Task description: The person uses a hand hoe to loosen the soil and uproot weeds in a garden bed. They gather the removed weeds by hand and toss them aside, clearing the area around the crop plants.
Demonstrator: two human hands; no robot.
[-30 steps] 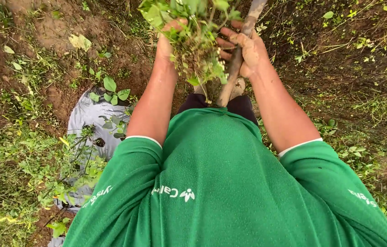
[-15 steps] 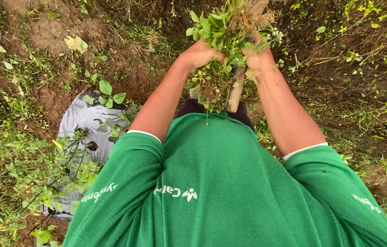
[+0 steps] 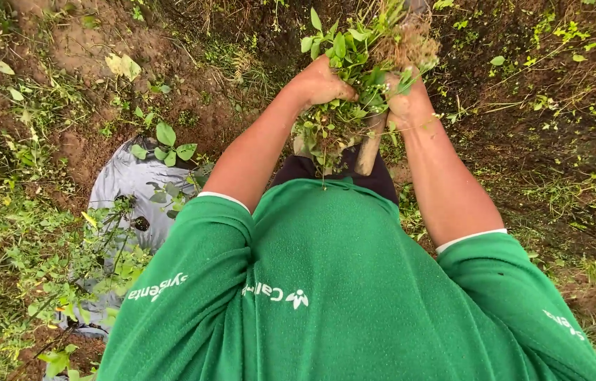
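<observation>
Head view, looking straight down the person's own front. Green shirt [image 3: 340,282] fills the near half of the frame; both bare forearms reach away from it toward the far middle.

Left hand [image 3: 320,83]: closed in a fist around the left side of a clump of pulled weeds [image 3: 354,63]. Knuckles up, fingers buried in the leaves.

Right hand [image 3: 407,102]: wrapped around the right side of the same clump, and a wooden handle [image 3: 368,144] runs under it. The handle's lower stretch shows just below the hand, slanting toward the shirt; its upper part is lost behind the greenery. Whether the palm presses the handle as well as the weeds cannot be told, since leaves cover the fingers.

The clump sits between the two hands, held above the ground at the far middle of the scene. Green leaves stand up from its left part; a tangle of pale brown roots with soil [image 3: 407,46] sits at the upper right. A few stems hang down toward the shirt.

Ground: brown soil [image 3: 79,42] at far left, patchy low weeds all round. A sheet of grey plastic [image 3: 122,183] lies on the left, just beside the left sleeve, with a small broad-leaved seedling [image 3: 167,144] growing at its far edge. Darker earth and thin grass on the right.
</observation>
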